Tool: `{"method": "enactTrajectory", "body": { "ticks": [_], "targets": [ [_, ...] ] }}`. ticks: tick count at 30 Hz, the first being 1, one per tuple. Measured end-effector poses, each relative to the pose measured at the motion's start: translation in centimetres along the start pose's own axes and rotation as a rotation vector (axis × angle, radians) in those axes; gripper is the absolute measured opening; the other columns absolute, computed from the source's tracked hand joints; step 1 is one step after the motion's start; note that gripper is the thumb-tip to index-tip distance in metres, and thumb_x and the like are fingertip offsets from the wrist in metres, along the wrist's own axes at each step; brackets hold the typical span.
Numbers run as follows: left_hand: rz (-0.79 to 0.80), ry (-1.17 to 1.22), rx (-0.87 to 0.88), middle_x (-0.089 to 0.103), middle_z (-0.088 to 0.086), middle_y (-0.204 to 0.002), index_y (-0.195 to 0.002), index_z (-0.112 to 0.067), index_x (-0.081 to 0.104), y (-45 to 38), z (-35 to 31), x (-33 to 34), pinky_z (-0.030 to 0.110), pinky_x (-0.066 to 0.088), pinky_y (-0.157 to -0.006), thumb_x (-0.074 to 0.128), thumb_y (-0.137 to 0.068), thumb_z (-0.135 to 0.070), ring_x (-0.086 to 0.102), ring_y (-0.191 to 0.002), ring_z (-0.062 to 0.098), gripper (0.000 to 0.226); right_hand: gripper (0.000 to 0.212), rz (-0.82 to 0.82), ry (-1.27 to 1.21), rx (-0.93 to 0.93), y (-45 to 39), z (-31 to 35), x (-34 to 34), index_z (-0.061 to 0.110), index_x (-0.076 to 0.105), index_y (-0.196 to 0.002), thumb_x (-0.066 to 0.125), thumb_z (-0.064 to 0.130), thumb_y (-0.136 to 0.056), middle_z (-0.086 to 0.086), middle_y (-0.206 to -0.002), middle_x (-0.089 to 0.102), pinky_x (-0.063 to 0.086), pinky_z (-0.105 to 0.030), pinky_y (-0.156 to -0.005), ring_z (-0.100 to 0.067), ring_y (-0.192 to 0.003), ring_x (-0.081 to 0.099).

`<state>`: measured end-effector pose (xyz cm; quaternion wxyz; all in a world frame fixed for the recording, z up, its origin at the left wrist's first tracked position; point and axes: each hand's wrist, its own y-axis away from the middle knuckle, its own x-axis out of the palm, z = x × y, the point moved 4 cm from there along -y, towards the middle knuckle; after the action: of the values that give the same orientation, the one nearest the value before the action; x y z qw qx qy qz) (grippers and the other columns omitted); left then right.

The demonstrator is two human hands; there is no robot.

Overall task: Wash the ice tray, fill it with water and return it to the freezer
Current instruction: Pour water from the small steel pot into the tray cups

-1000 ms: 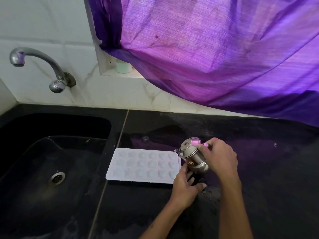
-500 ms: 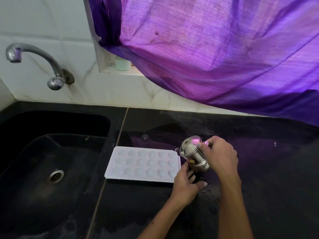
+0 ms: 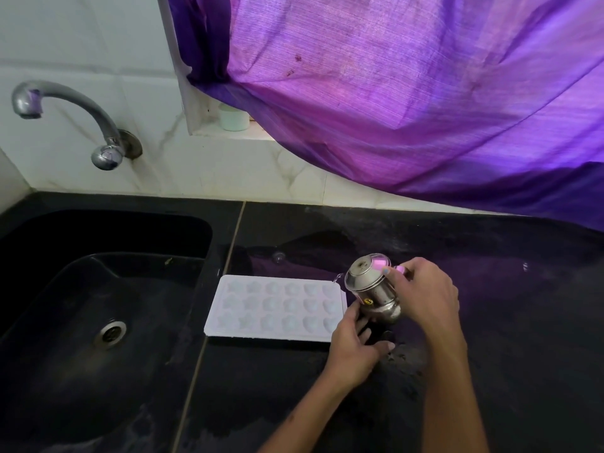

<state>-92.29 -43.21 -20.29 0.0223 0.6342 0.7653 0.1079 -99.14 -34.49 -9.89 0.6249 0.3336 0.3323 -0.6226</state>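
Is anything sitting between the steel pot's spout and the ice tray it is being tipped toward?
Nothing visible. The right hand tilts the steel pot at the right end of the ice tray; the gap there is bare. The left hand rests at the tray's right edge, below the pot.

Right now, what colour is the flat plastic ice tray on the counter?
White, seen in the head view: the flat plastic ice tray.

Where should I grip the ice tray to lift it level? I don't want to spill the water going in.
Grip the ice tray by its flat rim on the two short ends, one hand from the sink side, one from the right. It lies flat on the counter with shallow moulds, so a one-sided lift would likely tip it. The left hand already rests at the right end.
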Motion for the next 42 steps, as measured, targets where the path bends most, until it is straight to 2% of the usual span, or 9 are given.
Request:
{"method": "enactTrajectory", "body": {
  "ticks": [5, 7, 10, 14, 16, 21, 25, 28, 42],
  "targets": [
    [-0.019, -0.064, 0.062, 0.052, -0.011, -0.125, -0.142, -0.019, 0.035, 0.6, -1.1, -1.1, 0.01, 0.037, -0.099, 0.07, -0.076, 0.003, 0.046, -0.121, 0.003, 0.078, 0.025, 0.004, -0.119, 0.012, 0.5, -0.3, -0.6, 0.021, 0.061, -0.094, 0.056, 0.045, -0.091, 0.001, -0.092, 0.064, 0.038, -0.034, -0.076, -0.023, -0.093, 0.058],
    [-0.003, -0.096, 0.086, 0.053, -0.018, -0.119, -0.14, -0.021, 0.036, 0.8, -1.7, -1.5, 0.003, 0.036, -0.093, 0.07, -0.076, 0.003, 0.047, -0.113, -0.006, 0.075, 0.025, 0.008, -0.13, 0.01, 0.8, -0.1, -0.6, 0.02, 0.062, -0.096, 0.055, 0.044, -0.091, 0.001, -0.091, 0.065, 0.041, -0.036, -0.079, -0.023, -0.093, 0.059],
    [0.01, -0.133, 0.102, 0.049, -0.031, -0.108, -0.133, -0.031, 0.038, 0.8, -1.9, -2.1, 0.003, 0.036, -0.09, 0.07, -0.076, 0.001, 0.047, -0.099, -0.02, 0.073, 0.025, 0.02, -0.114, 0.0, 1.2, 0.7, -0.4, 0.019, 0.062, -0.1, 0.054, 0.042, -0.093, 0.0, -0.094, 0.065, 0.044, -0.039, -0.082, -0.025, -0.095, 0.059],
    [0.006, -0.138, 0.093, 0.053, -0.018, -0.118, -0.139, -0.025, 0.035, 0.7, -1.6, -2.9, 0.009, 0.036, -0.094, 0.073, -0.075, -0.003, 0.048, -0.113, -0.003, 0.078, 0.02, 0.024, -0.058, -0.013, 1.7, 1.9, 0.2, 0.019, 0.059, -0.102, 0.054, 0.036, -0.094, -0.002, -0.102, 0.064, 0.043, -0.038, -0.082, -0.027, -0.1, 0.058],
    [0.01, -0.138, 0.088, 0.053, -0.018, -0.118, -0.139, -0.024, 0.035, 0.8, -1.5, -3.3, 0.005, 0.037, -0.091, 0.073, -0.075, -0.004, 0.049, -0.114, -0.002, 0.077, 0.019, 0.011, -0.028, -0.011, 2.0, 2.4, 0.6, 0.019, 0.059, -0.102, 0.054, 0.036, -0.094, -0.003, -0.105, 0.063, 0.043, -0.038, -0.08, -0.028, -0.1, 0.058],
    [0.043, -0.114, 0.077, 0.053, -0.027, -0.106, -0.129, -0.026, 0.041, 0.7, -1.3, -3.8, -0.004, 0.039, -0.075, 0.072, -0.076, -0.002, 0.051, -0.09, -0.025, 0.066, 0.024, -0.016, 0.057, 0.012, 2.3, 3.4, 1.2, 0.02, 0.059, -0.107, 0.052, 0.04, -0.095, -0.004, -0.106, 0.062, 0.038, -0.036, -0.075, -0.031, -0.1, 0.057],
    [0.062, -0.108, 0.053, 0.053, -0.025, -0.106, -0.13, -0.024, 0.042, 0.6, -1.4, -3.9, -0.001, 0.038, -0.082, 0.074, -0.076, -0.007, 0.051, -0.1, -0.012, 0.065, 0.025, -0.028, 0.091, 0.017, 2.5, 4.2, 1.3, 0.02, 0.057, -0.11, 0.051, 0.04, -0.095, -0.004, -0.11, 0.06, 0.035, -0.035, -0.074, -0.031, -0.102, 0.055],
    [0.062, -0.106, 0.034, 0.054, -0.019, -0.109, -0.13, -0.023, 0.042, 0.5, -1.5, -4.0, 0.011, 0.04, -0.092, 0.075, -0.076, -0.008, 0.05, -0.107, -0.002, 0.065, 0.024, -0.034, 0.11, 0.015, 2.5, 4.6, 1.4, 0.02, 0.057, -0.11, 0.051, 0.038, -0.096, -0.003, -0.109, 0.06, 0.038, -0.036, -0.074, -0.029, -0.099, 0.056],
    [0.087, -0.111, -0.002, 0.051, -0.017, -0.114, -0.131, -0.022, 0.042, 0.6, -1.5, -4.4, 0.021, 0.04, -0.101, 0.074, -0.076, -0.008, 0.048, -0.109, 0.001, 0.065, 0.021, -0.059, 0.166, 0.026, 3.0, 5.4, 1.9, 0.02, 0.056, -0.107, 0.051, 0.037, -0.096, -0.002, -0.106, 0.06, 0.043, -0.037, -0.073, -0.027, -0.096, 0.058]
  ]
}}
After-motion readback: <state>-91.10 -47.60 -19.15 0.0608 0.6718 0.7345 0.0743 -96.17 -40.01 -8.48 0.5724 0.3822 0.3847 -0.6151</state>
